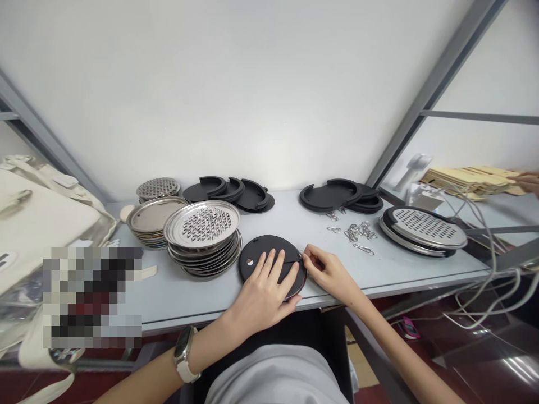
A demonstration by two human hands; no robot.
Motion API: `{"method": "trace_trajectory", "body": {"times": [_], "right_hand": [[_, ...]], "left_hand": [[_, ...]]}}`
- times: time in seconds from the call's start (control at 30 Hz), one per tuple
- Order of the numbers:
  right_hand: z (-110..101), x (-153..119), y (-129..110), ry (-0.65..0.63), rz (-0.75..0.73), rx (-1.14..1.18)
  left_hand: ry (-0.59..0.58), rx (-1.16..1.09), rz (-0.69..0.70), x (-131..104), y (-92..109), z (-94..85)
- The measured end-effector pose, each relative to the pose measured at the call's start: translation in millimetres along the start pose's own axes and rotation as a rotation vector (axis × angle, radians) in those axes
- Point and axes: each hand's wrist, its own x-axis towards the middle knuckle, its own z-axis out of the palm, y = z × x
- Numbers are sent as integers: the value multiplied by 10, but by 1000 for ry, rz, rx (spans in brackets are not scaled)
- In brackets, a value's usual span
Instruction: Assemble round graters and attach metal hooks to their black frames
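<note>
A round black disc (263,247) with a small hole lies near the table's front edge. My left hand (265,289) rests spread on top of it, fingers apart. At the disc's right edge, my right hand (322,269) pinches a small metal clip (300,254). Left of the disc stands a stack of round metal grater plates (204,224). Several loose metal clips (360,231) lie on the table to the right, beyond my right hand.
Black ring-shaped holders (248,194) and more holders (330,195) sit by the wall. Graters (425,227) are piled at right, near white cables (490,247). Another person's hand (526,181) is beside wooden pieces (467,179). Cream bags (46,219) lie left.
</note>
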Motion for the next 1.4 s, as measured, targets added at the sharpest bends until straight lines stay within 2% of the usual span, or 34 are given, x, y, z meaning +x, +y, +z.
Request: {"method": "trace_trajectory", "body": {"times": [0.57, 1.4], "right_hand": [[-7, 26, -5, -31, -7, -94], [-39, 93, -38, -114, -33, -255]], "left_hand": [[-54, -3, -7, -6, 3, 5], [-31, 45, 15, 7, 8, -2]]}}
